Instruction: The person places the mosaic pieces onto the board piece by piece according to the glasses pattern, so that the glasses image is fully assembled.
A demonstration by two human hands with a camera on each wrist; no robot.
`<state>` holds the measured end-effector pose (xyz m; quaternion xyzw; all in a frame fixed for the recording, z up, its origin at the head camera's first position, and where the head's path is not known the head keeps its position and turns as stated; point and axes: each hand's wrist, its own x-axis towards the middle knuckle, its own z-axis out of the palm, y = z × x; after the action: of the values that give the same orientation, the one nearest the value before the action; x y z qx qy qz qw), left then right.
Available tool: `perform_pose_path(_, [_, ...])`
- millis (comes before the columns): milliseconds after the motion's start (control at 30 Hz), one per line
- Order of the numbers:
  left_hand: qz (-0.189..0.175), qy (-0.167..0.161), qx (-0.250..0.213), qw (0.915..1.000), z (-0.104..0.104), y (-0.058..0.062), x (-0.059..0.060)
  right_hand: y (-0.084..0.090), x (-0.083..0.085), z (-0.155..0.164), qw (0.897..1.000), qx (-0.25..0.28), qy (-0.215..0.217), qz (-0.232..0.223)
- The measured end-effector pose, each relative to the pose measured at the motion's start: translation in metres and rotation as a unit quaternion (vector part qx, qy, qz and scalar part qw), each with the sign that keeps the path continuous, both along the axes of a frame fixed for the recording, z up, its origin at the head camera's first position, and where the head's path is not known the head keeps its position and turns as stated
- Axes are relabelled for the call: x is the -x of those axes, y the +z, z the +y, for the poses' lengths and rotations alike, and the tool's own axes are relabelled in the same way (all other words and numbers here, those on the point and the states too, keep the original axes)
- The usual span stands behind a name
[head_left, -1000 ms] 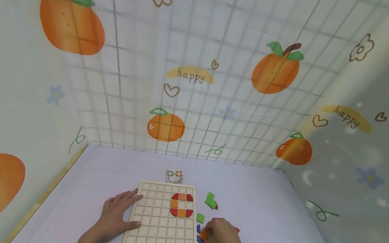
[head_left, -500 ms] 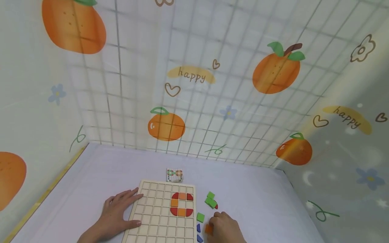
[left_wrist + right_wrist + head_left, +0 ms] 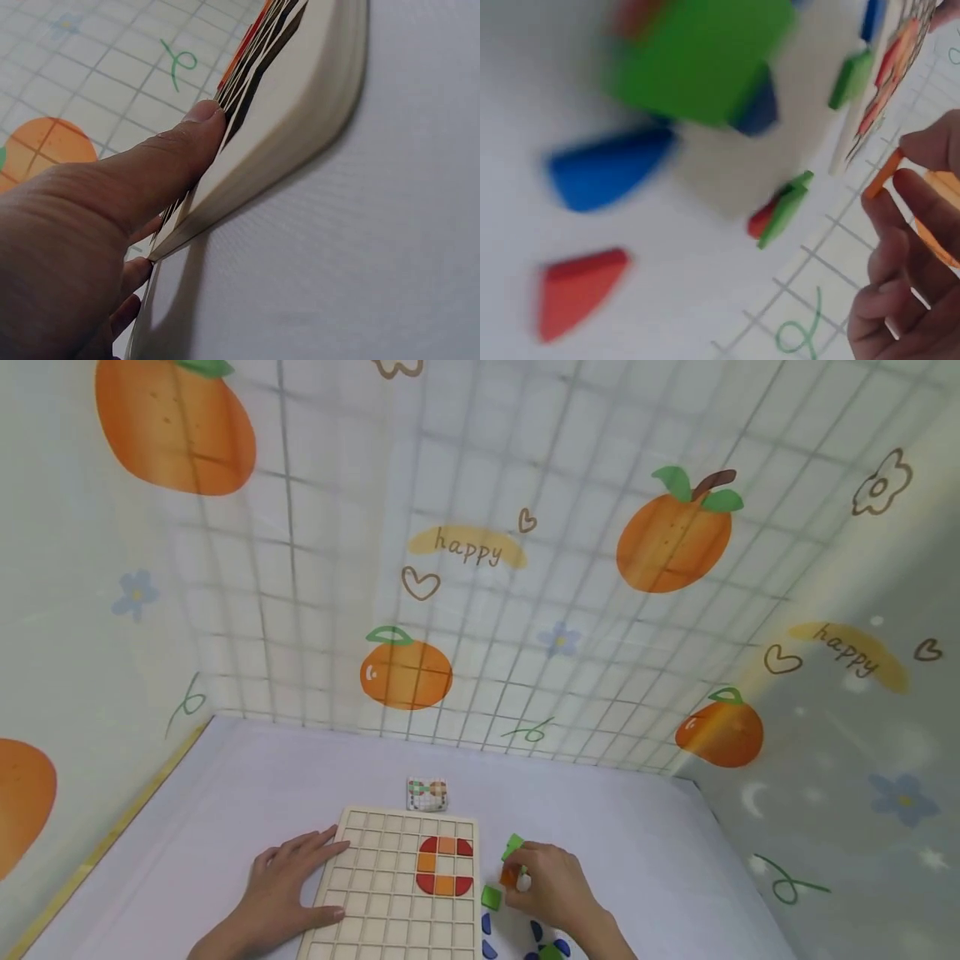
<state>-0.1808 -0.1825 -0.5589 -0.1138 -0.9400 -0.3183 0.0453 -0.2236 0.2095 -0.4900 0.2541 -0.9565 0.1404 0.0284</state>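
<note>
Nearest, at four o'clock from the board's middle (twelve toward the curtain), a green piece (image 3: 551, 952) lies among blue pieces (image 3: 536, 931). At three o'clock the right hand (image 3: 555, 881) pinches an orange tile (image 3: 885, 174) between thumb and fingers, just beyond a green square tile (image 3: 491, 897). At nine, the left hand (image 3: 288, 881), fingers straight and apart, rests on the edge of the gridded wooden board (image 3: 378, 902). Toward two o'clock on it sits a ring of red and orange pieces (image 3: 426, 862): four red corners and three orange sides are set; its right side and centre are bare. Beyond the board, near twelve, a pattern card (image 3: 427, 795) seems to show two rounded shapes, greenish and orange, so most of the work looks unbuilt. Farthest, the fruit-print curtain (image 3: 480, 610) reads "happy" twice; no brand is legible.
</note>
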Motion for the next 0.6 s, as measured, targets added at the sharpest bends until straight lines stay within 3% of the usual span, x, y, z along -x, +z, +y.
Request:
perform_pose_path(267, [-0.006,-0.001,-0.005,1.0,-0.002,-0.002,0.0,-0.01,0.033,-0.029,0.998,-0.008,0.059,0.02])
perform_pose_path(600, [0.001,-0.004,-0.013,0.9999,-0.001,0.0,-0.001,-0.017,0.039,-0.045,0.993,-0.028,0.118,0.01])
